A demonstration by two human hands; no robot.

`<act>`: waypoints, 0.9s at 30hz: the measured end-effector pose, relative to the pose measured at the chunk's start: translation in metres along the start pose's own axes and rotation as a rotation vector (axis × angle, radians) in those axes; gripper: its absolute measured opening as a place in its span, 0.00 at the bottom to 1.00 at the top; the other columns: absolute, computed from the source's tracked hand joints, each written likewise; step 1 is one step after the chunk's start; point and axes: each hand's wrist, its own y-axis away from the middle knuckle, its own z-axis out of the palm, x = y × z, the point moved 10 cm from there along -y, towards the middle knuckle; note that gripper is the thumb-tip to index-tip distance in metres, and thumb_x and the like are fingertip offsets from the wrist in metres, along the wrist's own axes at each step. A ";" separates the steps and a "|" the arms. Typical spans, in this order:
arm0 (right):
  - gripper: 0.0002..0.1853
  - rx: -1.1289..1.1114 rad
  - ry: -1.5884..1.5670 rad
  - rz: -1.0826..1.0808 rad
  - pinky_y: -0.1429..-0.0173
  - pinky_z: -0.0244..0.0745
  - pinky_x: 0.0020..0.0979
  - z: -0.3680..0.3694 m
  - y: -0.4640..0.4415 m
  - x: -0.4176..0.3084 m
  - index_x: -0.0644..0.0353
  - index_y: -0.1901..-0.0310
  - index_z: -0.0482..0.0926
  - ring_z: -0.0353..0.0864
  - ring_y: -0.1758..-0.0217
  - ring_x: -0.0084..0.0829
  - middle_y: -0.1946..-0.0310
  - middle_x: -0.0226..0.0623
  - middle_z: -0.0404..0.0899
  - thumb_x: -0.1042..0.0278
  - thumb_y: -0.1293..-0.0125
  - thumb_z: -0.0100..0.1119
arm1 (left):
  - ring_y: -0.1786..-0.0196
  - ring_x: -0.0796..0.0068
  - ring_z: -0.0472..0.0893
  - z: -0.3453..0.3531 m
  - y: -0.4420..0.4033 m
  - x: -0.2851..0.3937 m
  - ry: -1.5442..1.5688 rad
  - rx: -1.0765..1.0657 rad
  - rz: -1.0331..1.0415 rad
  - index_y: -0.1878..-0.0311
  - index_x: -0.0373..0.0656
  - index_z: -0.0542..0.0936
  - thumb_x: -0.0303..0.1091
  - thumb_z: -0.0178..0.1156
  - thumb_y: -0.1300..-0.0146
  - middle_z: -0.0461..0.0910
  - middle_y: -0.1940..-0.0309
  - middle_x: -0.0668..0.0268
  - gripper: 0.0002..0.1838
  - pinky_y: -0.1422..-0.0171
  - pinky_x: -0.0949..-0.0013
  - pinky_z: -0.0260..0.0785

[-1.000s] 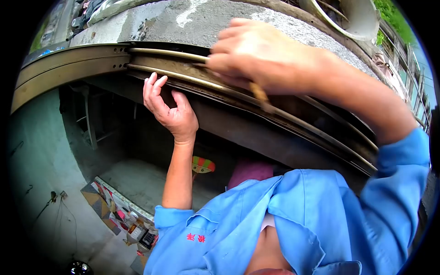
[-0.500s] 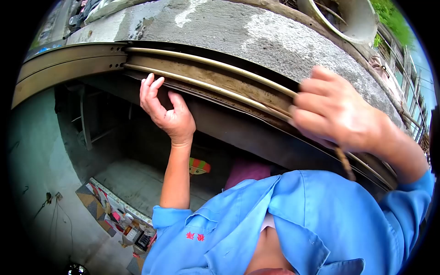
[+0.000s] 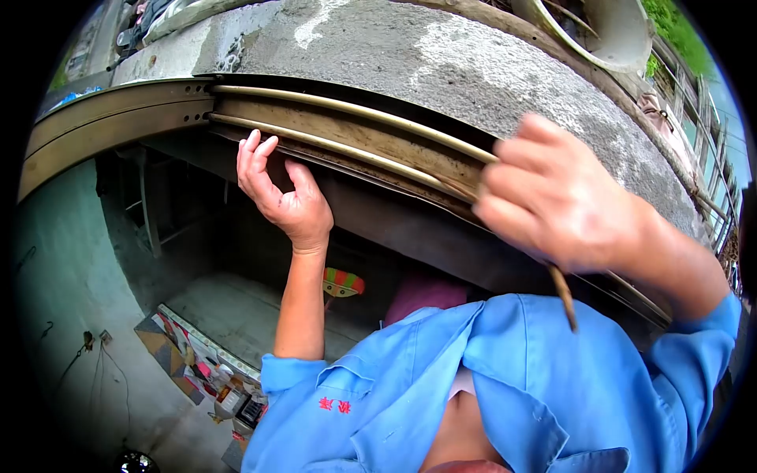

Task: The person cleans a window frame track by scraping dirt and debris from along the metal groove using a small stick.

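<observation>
A metal window track (image 3: 315, 120) with two pale raised rails runs across the top of an opening. My left hand (image 3: 288, 193) is raised under its lower edge, fingers parted and partly curled. Its fingertips come close to the lower rail; whether they touch cannot be made out. Farther right, my right hand (image 3: 556, 197) is closed in a fist over the track and somewhat blurred. From below this fist sticks out the end of a thin brown stick (image 3: 564, 299). A slim brown tip shows on the fist's other side, against the lower rail.
Beyond the track lies a rough concrete ledge (image 3: 371, 55), with a large pale round container (image 3: 619, 35) at the upper right. Below, inside the room, are a cluttered patterned surface (image 3: 209, 370), a striped orange-green object (image 3: 344, 282) and a pale wall (image 3: 67, 260).
My right hand has moved left along the track with the brown stick, whose lower end now shows farther left. My left hand stays almost in place.
</observation>
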 end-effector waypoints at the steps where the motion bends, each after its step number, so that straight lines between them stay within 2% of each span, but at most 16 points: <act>1: 0.08 0.033 -0.001 -0.006 0.64 0.62 0.33 0.006 -0.011 0.006 0.56 0.78 0.68 0.68 0.74 0.31 0.81 0.31 0.64 0.65 0.56 0.56 | 0.37 0.54 0.67 0.000 0.000 0.001 0.004 0.001 0.007 0.51 0.38 0.74 0.17 0.52 0.47 0.72 0.44 0.57 0.18 0.32 0.55 0.56; 3: 0.07 0.024 -0.074 0.001 0.58 0.65 0.35 0.022 -0.034 0.025 0.55 0.77 0.71 0.74 0.68 0.34 0.79 0.32 0.71 0.63 0.50 0.55 | 0.37 0.54 0.67 0.001 -0.001 0.000 -0.053 -0.021 0.021 0.51 0.38 0.74 0.18 0.53 0.47 0.72 0.44 0.57 0.18 0.32 0.55 0.56; 4: 0.06 0.015 -0.051 -0.003 0.58 0.66 0.35 0.023 -0.039 0.027 0.54 0.77 0.72 0.74 0.67 0.34 0.78 0.33 0.73 0.63 0.51 0.56 | 0.37 0.54 0.67 0.001 -0.002 0.001 -0.051 -0.022 0.029 0.51 0.38 0.74 0.18 0.53 0.47 0.72 0.44 0.57 0.18 0.32 0.55 0.56; 6: 0.07 -0.093 -0.128 0.031 0.59 0.65 0.36 0.015 -0.024 0.025 0.55 0.76 0.72 0.74 0.67 0.35 0.78 0.33 0.73 0.63 0.52 0.57 | 0.37 0.54 0.67 0.002 -0.001 0.002 -0.069 -0.021 0.041 0.51 0.37 0.73 0.18 0.53 0.47 0.72 0.44 0.57 0.18 0.32 0.55 0.56; 11: 0.10 -0.223 -0.170 0.280 0.66 0.59 0.36 -0.036 0.074 0.008 0.57 0.79 0.69 0.68 0.74 0.34 0.82 0.33 0.66 0.72 0.54 0.64 | 0.38 0.54 0.68 -0.001 -0.001 0.000 -0.026 0.006 0.024 0.51 0.37 0.74 0.19 0.52 0.46 0.73 0.45 0.56 0.17 0.32 0.55 0.56; 13: 0.08 -0.210 -0.221 0.466 0.68 0.54 0.34 -0.050 0.106 0.010 0.58 0.78 0.73 0.60 0.79 0.32 0.84 0.32 0.63 0.74 0.51 0.65 | 0.38 0.55 0.68 -0.002 -0.002 -0.002 -0.043 0.004 0.009 0.51 0.37 0.74 0.19 0.52 0.47 0.73 0.45 0.56 0.17 0.32 0.56 0.56; 14: 0.08 -0.210 -0.218 0.481 0.68 0.54 0.34 -0.049 0.109 0.010 0.58 0.78 0.73 0.60 0.79 0.32 0.84 0.32 0.63 0.74 0.51 0.65 | 0.37 0.62 0.68 0.001 -0.003 0.002 -0.134 -0.083 0.040 0.47 0.37 0.72 0.14 0.51 0.43 0.67 0.41 0.58 0.20 0.33 0.62 0.63; 19: 0.08 0.056 -0.064 0.206 0.71 0.55 0.32 -0.018 0.061 0.005 0.57 0.74 0.73 0.61 0.78 0.30 0.81 0.30 0.63 0.75 0.50 0.65 | 0.39 0.64 0.69 0.000 -0.004 0.000 -0.134 -0.093 0.065 0.47 0.37 0.72 0.14 0.52 0.43 0.67 0.41 0.58 0.19 0.35 0.63 0.64; 21: 0.10 0.071 -0.098 0.149 0.67 0.60 0.34 -0.004 0.024 0.019 0.56 0.77 0.68 0.67 0.73 0.32 0.80 0.33 0.65 0.72 0.45 0.60 | 0.39 0.65 0.69 0.002 -0.003 -0.003 -0.128 -0.100 0.055 0.47 0.37 0.72 0.14 0.52 0.43 0.66 0.41 0.58 0.19 0.35 0.64 0.64; 22: 0.10 0.196 -0.066 0.090 0.64 0.62 0.35 0.001 0.010 0.028 0.58 0.77 0.67 0.67 0.72 0.36 0.80 0.35 0.65 0.71 0.44 0.59 | 0.39 0.65 0.69 0.003 -0.004 -0.003 -0.129 -0.107 0.065 0.47 0.37 0.72 0.14 0.52 0.43 0.66 0.41 0.58 0.19 0.35 0.64 0.64; 24: 0.11 0.194 -0.077 0.081 0.63 0.63 0.37 0.002 -0.002 0.034 0.60 0.77 0.67 0.68 0.71 0.39 0.79 0.36 0.65 0.71 0.44 0.59 | 0.40 0.65 0.69 0.002 -0.004 -0.003 -0.133 -0.092 0.083 0.48 0.37 0.72 0.14 0.51 0.43 0.66 0.41 0.58 0.19 0.35 0.64 0.64; 26: 0.12 0.110 -0.162 0.185 0.62 0.63 0.37 -0.006 0.018 0.031 0.60 0.78 0.66 0.68 0.70 0.40 0.80 0.37 0.65 0.72 0.43 0.60 | 0.40 0.64 0.70 0.001 -0.004 -0.004 -0.115 -0.070 0.111 0.48 0.37 0.72 0.15 0.50 0.44 0.66 0.41 0.58 0.19 0.37 0.62 0.66; 27: 0.11 -0.012 -0.214 0.332 0.62 0.63 0.37 -0.007 0.038 0.036 0.61 0.78 0.68 0.69 0.71 0.40 0.80 0.38 0.65 0.72 0.43 0.60 | 0.41 0.64 0.70 0.002 -0.006 -0.004 -0.098 -0.059 0.121 0.49 0.38 0.73 0.16 0.51 0.44 0.67 0.42 0.58 0.18 0.38 0.62 0.67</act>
